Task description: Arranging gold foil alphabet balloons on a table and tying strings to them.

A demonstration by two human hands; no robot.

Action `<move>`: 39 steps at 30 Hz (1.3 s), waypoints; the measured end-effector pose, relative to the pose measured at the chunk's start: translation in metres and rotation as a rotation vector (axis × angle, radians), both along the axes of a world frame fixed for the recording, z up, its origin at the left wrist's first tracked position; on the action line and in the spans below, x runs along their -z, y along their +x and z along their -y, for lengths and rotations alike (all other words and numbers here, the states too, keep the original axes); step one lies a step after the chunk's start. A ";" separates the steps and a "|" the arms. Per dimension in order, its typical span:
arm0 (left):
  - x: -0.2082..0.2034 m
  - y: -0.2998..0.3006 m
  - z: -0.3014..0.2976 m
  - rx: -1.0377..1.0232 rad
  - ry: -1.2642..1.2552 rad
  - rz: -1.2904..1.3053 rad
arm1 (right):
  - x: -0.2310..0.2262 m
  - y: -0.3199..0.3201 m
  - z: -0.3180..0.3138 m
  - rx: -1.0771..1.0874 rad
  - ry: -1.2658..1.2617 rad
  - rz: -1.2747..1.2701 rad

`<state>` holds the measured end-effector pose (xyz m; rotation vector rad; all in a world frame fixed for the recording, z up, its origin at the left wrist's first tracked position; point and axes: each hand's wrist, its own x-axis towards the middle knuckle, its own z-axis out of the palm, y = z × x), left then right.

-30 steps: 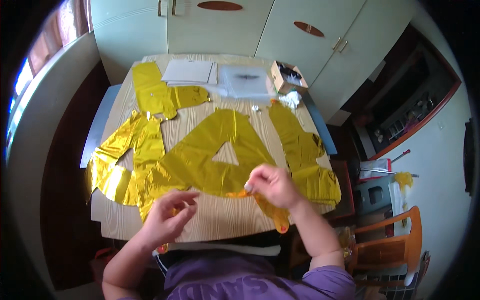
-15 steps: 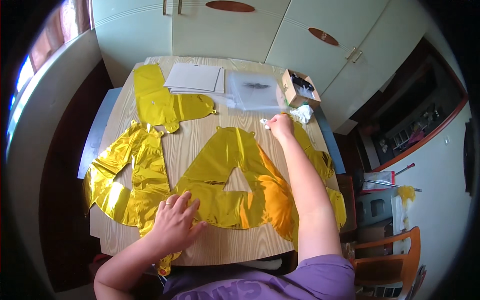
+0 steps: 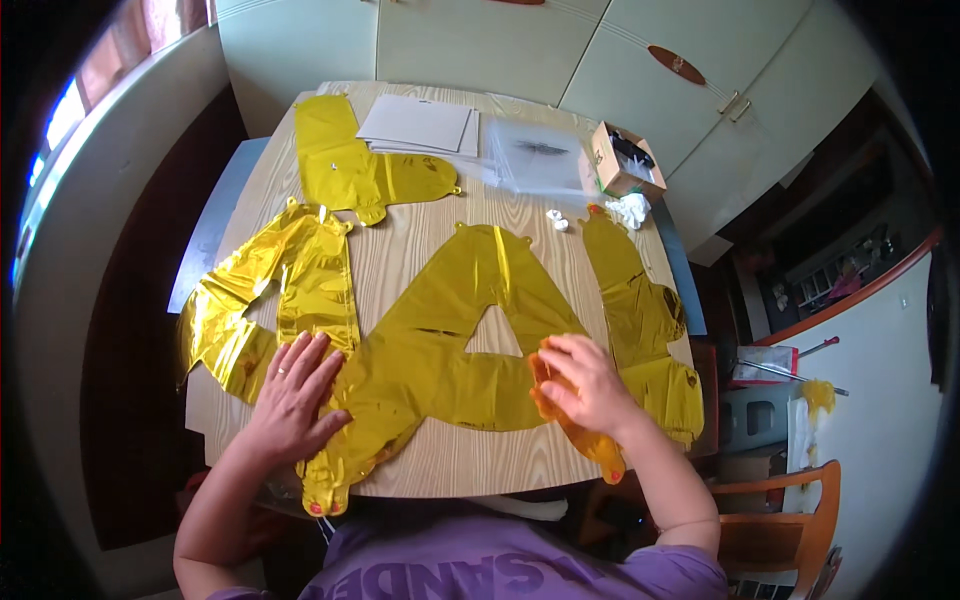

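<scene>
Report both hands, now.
Left hand: open, fingers spread, at the A-shaped gold foil.
Right hand: fingers curled at its orange-looking leg; grip cannot be told.

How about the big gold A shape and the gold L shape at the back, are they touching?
Apart. The head view shows bare wooden table between the top of the big gold A shape and the gold L shape.

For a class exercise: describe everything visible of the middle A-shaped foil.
The foil A looks shiny, gold and creased. It lies mostly flat on the table, two tabs at its far top, a triangular hole inside. Red spots mark both leg ends; the right leg looks orange. The right hand partly covers, seemingly touching, that leg; the left hand overlaps the other.
</scene>
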<state>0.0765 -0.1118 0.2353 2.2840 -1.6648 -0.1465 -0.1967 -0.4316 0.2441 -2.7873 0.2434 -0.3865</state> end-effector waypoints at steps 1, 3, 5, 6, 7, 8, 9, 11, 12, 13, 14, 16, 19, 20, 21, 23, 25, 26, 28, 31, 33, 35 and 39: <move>0.001 0.005 -0.003 0.032 0.015 0.032 | 0.008 -0.007 -0.008 -0.011 0.043 -0.007; -0.001 0.016 -0.007 0.063 -0.001 -0.032 | 0.017 -0.005 -0.019 0.019 -0.012 0.040; 0.005 0.025 -0.012 0.097 -0.062 -0.108 | 0.033 0.004 -0.026 0.048 -0.040 0.089; 0.009 0.031 -0.013 0.104 -0.130 -0.153 | 0.037 0.008 -0.030 0.075 -0.033 0.095; 0.012 0.034 -0.015 0.100 -0.197 -0.194 | 0.039 0.014 -0.031 0.094 -0.022 0.101; 0.007 0.032 -0.013 0.072 -0.223 -0.216 | 0.039 0.014 -0.030 0.111 0.020 0.104; -0.005 0.025 -0.013 0.040 -0.247 -0.231 | 0.037 0.011 -0.032 0.126 0.065 0.109; -0.028 0.001 -0.031 0.050 -0.326 -0.174 | 0.015 0.004 -0.051 0.157 0.054 0.141; -0.035 -0.015 -0.044 0.063 -0.394 -0.307 | -0.004 -0.002 -0.067 0.126 -0.011 0.160; -0.047 -0.035 -0.058 0.101 -0.399 -0.296 | -0.018 -0.014 -0.082 0.103 -0.082 0.186; -0.052 -0.055 -0.072 0.191 -0.365 -0.573 | -0.023 -0.031 -0.101 -0.003 0.135 0.130; -0.044 -0.097 -0.087 0.388 -0.215 -1.008 | -0.022 -0.053 -0.140 -0.211 0.500 -0.063; 0.040 -0.137 -0.096 0.334 -0.111 -0.722 | 0.034 -0.057 -0.180 -0.350 0.536 -0.358; 0.072 -0.134 -0.095 0.252 -0.057 -0.605 | 0.062 -0.054 -0.189 -0.159 0.593 -0.401; 0.101 -0.129 -0.090 0.144 0.053 -0.539 | 0.091 -0.047 -0.195 0.034 0.645 -0.441; 0.163 -0.115 -0.082 -0.070 0.035 -0.696 | 0.135 -0.023 -0.197 0.171 0.747 -0.416; 0.183 -0.103 -0.067 0.008 0.072 -0.669 | 0.161 -0.008 -0.200 0.104 0.856 -0.448; 0.173 -0.096 -0.060 0.059 0.248 -0.648 | 0.171 -0.006 -0.204 0.074 0.913 -0.462; 0.163 -0.093 -0.057 0.114 0.408 -0.642 | 0.181 -0.003 -0.213 0.009 0.869 -0.523; 0.172 -0.097 -0.067 -0.090 0.220 -0.758 | 0.187 0.000 -0.219 0.001 0.861 -0.546; 0.177 -0.099 -0.068 -0.163 0.190 -0.819 | 0.186 0.001 -0.221 0.032 0.881 -0.504; 0.180 -0.101 -0.068 -0.205 0.162 -0.847 | 0.182 -0.001 -0.224 0.069 0.907 -0.424; 0.182 -0.107 -0.066 -0.266 0.038 -0.909 | 0.174 0.005 -0.225 0.121 0.906 -0.376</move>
